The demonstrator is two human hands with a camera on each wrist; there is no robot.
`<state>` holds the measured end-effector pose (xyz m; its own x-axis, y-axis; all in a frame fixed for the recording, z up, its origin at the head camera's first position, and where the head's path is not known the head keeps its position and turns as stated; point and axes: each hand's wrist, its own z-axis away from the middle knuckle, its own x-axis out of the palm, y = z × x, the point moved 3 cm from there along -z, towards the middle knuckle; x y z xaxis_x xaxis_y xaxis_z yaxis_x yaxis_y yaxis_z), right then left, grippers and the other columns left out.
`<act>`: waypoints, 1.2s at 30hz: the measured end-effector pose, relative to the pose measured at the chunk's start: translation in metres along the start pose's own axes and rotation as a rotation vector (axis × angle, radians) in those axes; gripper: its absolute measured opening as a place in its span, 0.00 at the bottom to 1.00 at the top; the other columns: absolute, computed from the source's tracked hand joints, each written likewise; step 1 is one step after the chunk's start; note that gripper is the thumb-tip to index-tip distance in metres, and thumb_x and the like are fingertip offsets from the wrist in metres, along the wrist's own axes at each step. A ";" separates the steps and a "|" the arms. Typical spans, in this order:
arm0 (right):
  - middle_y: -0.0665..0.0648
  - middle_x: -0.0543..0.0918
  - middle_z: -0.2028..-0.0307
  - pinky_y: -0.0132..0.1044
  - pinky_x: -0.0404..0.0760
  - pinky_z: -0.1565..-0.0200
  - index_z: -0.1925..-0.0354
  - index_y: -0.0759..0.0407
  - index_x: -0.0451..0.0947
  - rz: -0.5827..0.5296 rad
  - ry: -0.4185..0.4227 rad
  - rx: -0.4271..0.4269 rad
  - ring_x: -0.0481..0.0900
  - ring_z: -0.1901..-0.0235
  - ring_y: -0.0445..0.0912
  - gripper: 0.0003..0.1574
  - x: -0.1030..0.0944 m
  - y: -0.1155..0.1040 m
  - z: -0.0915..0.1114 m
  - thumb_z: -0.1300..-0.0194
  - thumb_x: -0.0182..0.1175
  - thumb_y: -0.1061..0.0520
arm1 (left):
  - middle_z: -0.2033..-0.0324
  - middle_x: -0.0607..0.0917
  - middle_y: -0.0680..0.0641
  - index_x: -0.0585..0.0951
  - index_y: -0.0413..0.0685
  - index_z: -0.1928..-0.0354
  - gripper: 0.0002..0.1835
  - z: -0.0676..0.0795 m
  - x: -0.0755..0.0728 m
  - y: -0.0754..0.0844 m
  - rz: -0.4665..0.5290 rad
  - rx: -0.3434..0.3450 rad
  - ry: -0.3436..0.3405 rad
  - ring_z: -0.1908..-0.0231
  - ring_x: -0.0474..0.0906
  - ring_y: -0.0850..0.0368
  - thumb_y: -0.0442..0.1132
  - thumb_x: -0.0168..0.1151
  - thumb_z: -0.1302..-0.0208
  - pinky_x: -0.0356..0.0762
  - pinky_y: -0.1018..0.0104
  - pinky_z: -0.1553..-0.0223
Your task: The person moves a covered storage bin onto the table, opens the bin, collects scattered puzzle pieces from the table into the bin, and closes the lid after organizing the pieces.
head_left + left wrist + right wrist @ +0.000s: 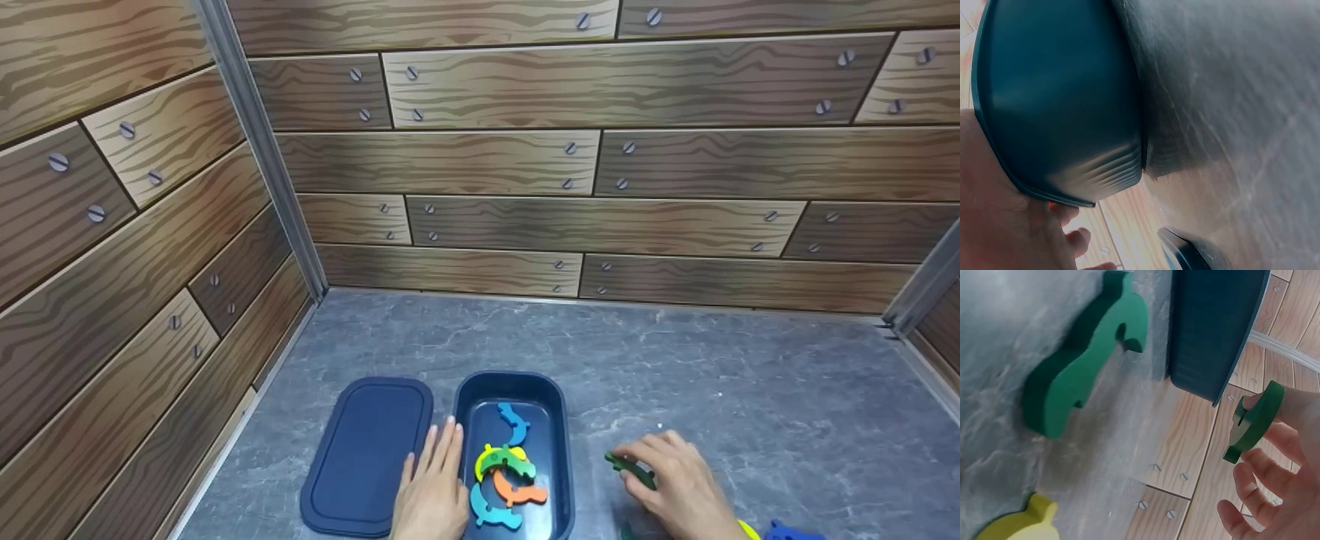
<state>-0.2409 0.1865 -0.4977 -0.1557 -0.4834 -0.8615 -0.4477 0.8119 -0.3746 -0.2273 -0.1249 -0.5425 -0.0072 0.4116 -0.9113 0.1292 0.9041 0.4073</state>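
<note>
My right hand (682,480) pinches a dark green animal-shaped piece (1264,424) between thumb and fingers, above the floor to the right of a dark blue box (568,450). My left hand (431,484), fingers straight, touches the box's left side; the left wrist view shows the box wall (1061,95) beside it. Inside the box lie a blue piece (515,425), a green piece (506,463) on top of a yellow piece (481,463), an orange piece (517,492) and a light blue piece (487,512).
Left of the box lies its flat dark blue lid (367,450). Near my right hand are another green piece (1086,360), a yellow piece (1022,526) and a blue piece (793,532), partly cut off by the frame. Wood-patterned walls (525,161) enclose the grey marbled surface (750,375).
</note>
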 end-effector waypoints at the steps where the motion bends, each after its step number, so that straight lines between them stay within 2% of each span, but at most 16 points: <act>1: 0.34 0.76 0.69 0.38 0.65 0.69 0.63 0.36 0.80 -0.004 0.006 -0.002 0.66 0.70 0.36 0.16 0.000 -0.001 -0.001 0.49 0.69 0.56 | 0.28 0.50 0.57 0.54 0.54 0.27 0.33 0.000 0.000 0.000 0.003 0.001 0.001 0.30 0.44 0.51 0.38 0.43 0.35 0.48 0.38 0.36; 12: 0.32 0.75 0.70 0.38 0.65 0.69 0.62 0.35 0.80 -0.039 0.060 -0.011 0.67 0.71 0.38 0.18 -0.005 -0.011 -0.008 0.49 0.70 0.56 | 0.28 0.49 0.56 0.54 0.53 0.27 0.33 -0.001 0.000 0.000 0.002 0.000 -0.014 0.30 0.44 0.51 0.38 0.43 0.36 0.47 0.38 0.36; 22: 0.31 0.76 0.68 0.37 0.70 0.67 0.62 0.37 0.82 -0.059 0.120 -0.088 0.69 0.68 0.35 0.18 -0.008 -0.022 -0.018 0.51 0.71 0.57 | 0.28 0.49 0.57 0.53 0.55 0.27 0.34 -0.002 0.002 -0.002 0.002 -0.011 -0.026 0.30 0.44 0.51 0.38 0.43 0.36 0.47 0.38 0.36; 28: 0.31 0.76 0.68 0.36 0.70 0.68 0.61 0.37 0.82 -0.057 0.151 -0.124 0.67 0.68 0.32 0.19 -0.010 -0.028 -0.021 0.51 0.71 0.57 | 0.28 0.50 0.56 0.54 0.54 0.27 0.34 -0.001 0.003 -0.002 0.001 -0.015 -0.012 0.30 0.44 0.51 0.38 0.43 0.36 0.47 0.38 0.36; 36: 0.31 0.75 0.69 0.35 0.66 0.69 0.64 0.35 0.81 -0.056 0.157 -0.130 0.65 0.70 0.34 0.19 -0.010 -0.036 -0.024 0.51 0.72 0.58 | 0.28 0.51 0.56 0.54 0.54 0.27 0.34 -0.002 0.002 -0.001 0.003 -0.014 -0.009 0.30 0.45 0.50 0.38 0.44 0.36 0.48 0.38 0.36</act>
<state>-0.2443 0.1545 -0.4672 -0.2585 -0.5800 -0.7725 -0.5677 0.7383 -0.3643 -0.2289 -0.1250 -0.5444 0.0019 0.4131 -0.9107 0.1150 0.9046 0.4105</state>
